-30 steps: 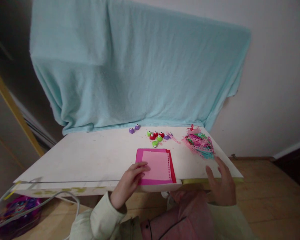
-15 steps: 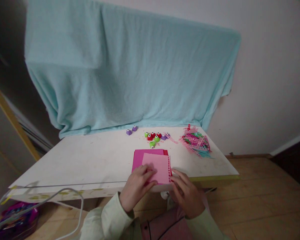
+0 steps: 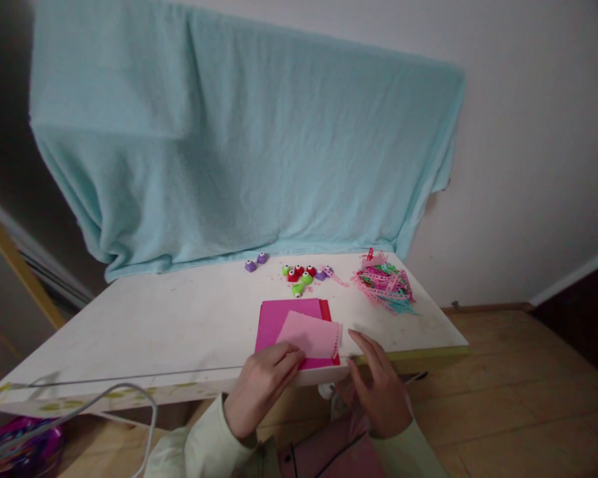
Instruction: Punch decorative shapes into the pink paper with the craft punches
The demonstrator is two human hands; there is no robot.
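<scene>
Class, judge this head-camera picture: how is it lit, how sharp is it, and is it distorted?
Head view: soft, dim light, no glare; the left corner falls dark. The table edge bows, a wide-lens warp. The small punches and both hands look slightly soft.

You see a light pink sheet (image 3: 311,335) on magenta paper (image 3: 279,317); red, green, purple punches (image 3: 301,275); a turquoise cloth (image 3: 229,146); a white table (image 3: 169,318).

The paper stack (image 3: 285,317) is sitting at the table's (image 3: 154,318) front edge, small punches (image 3: 299,274) lying behind it (near the draped blanket (image 3: 239,146)), strip pile (image 3: 386,284) off to the right.
</scene>
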